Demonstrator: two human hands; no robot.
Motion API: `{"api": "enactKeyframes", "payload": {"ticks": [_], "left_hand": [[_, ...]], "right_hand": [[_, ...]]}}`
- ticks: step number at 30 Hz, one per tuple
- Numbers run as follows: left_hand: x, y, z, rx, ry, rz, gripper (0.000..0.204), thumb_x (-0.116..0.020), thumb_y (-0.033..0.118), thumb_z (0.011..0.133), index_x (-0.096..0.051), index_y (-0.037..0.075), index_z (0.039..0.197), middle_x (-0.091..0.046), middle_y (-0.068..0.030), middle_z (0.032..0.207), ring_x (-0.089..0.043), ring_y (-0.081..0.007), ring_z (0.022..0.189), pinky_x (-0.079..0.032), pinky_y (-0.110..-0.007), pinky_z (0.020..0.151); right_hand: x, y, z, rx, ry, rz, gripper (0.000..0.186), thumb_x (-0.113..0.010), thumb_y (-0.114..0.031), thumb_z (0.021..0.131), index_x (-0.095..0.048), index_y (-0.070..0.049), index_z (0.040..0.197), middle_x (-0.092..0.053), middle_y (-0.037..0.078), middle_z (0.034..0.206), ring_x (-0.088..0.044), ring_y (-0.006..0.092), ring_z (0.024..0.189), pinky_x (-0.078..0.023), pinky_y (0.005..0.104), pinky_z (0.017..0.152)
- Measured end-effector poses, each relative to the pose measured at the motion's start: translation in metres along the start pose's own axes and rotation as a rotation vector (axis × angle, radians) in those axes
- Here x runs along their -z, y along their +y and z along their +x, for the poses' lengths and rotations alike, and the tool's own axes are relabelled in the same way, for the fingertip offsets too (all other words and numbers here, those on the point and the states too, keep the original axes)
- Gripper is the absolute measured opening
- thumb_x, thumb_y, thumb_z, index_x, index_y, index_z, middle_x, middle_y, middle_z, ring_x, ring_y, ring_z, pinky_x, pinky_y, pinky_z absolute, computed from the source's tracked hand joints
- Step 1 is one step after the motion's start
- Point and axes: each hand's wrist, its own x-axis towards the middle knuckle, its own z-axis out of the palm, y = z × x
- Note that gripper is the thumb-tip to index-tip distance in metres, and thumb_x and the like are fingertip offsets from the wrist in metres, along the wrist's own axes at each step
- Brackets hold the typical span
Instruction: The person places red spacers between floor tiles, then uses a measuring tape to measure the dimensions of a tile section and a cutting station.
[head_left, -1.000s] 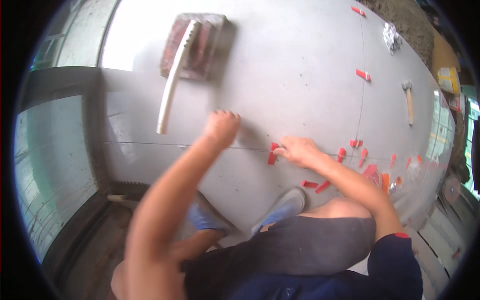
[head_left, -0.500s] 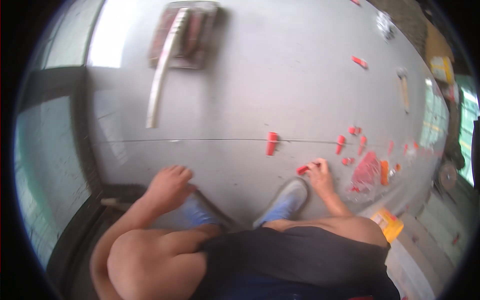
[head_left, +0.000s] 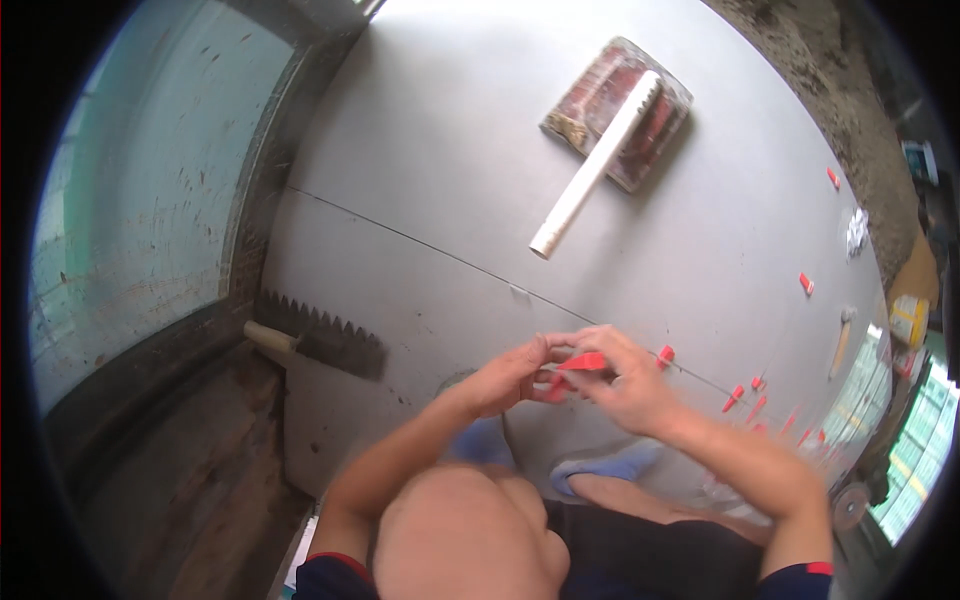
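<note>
My hands meet low over the grey tiles. My right hand (head_left: 632,390) is closed on a red plastic wedge (head_left: 585,362), with its fingers curled around the thick end. My left hand (head_left: 512,376) is drawn up against it with bent fingers, pinching a second red piece (head_left: 553,388) that looks like another wedge, partly hidden and blurred. Just beyond my right hand, a red wedge (head_left: 666,356) stands in the joint line between tiles. Several more red wedges, one of them a nearby wedge (head_left: 733,398), lie along that joint to the right.
A worn red tool block with a white handle (head_left: 597,165) rests on the far tile. By the dark window frame at left lies a notched trowel (head_left: 330,338). A hammer (head_left: 842,342) and crumpled foil (head_left: 857,232) are at the right, near a yellow-and-white container (head_left: 908,320).
My view has swung to the left. My left hand has come across to meet my right, which has lifted the red wedge off the floor area near my foot.
</note>
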Motion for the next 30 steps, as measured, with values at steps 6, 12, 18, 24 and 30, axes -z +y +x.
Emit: {"api": "enactKeyframes", "payload": {"ticks": [6,12,18,24,30], "left_hand": [[0.058,0.020,-0.012,-0.054,0.123,0.248,0.037,-0.059,0.037,0.091,-0.056,0.009,0.115,-0.057,-0.0035,0.109,-0.057,-0.0145,0.085,-0.048,-0.028,0.074],[0.062,0.041,0.008,-0.361,0.723,1.089,0.030,-0.064,0.017,0.085,-0.056,0.007,0.112,-0.057,-0.0076,0.108,-0.056,-0.0182,0.088,-0.048,-0.032,0.077],[0.080,0.032,0.003,-0.576,0.679,1.921,0.055,-0.060,0.016,0.083,-0.043,0.006,0.134,-0.035,-0.0123,0.146,-0.031,-0.0316,0.135,-0.028,-0.044,0.108],[0.071,0.006,-0.019,-0.496,0.399,1.874,0.054,-0.059,0.019,0.084,-0.044,0.005,0.134,-0.034,-0.0080,0.147,-0.028,-0.0293,0.137,-0.026,-0.043,0.111],[0.090,0.021,-0.014,-0.784,0.631,1.562,0.037,-0.065,0.012,0.077,-0.058,0.004,0.112,-0.053,-0.0138,0.124,-0.048,-0.0323,0.117,-0.036,-0.043,0.100]], "right_hand": [[-0.006,0.044,0.032,-0.165,0.282,0.019,0.017,-0.065,-0.007,0.078,-0.054,0.000,0.090,-0.062,0.010,0.091,-0.058,0.0114,0.066,-0.048,0.0254,0.062],[-0.020,0.082,0.079,-0.324,0.379,-0.337,0.036,-0.062,-0.011,0.078,-0.045,0.001,0.107,-0.063,0.016,0.082,-0.063,0.0271,0.073,-0.050,0.0374,0.070],[-0.024,0.053,0.113,-0.426,0.300,-0.428,0.037,-0.058,-0.014,0.081,-0.040,0.001,0.110,-0.063,0.021,0.083,-0.063,0.0365,0.080,-0.049,0.0417,0.076],[-0.037,0.070,0.130,-0.233,0.384,-0.381,0.031,-0.062,-0.020,0.082,-0.047,0.000,0.101,-0.063,0.020,0.077,-0.061,0.0401,0.072,-0.050,0.0430,0.071],[-0.034,0.062,0.146,0.077,0.499,-0.602,0.024,-0.061,-0.020,0.081,-0.043,-0.003,0.084,-0.051,0.017,0.064,-0.053,0.0390,0.063,-0.045,0.0425,0.060]]}}
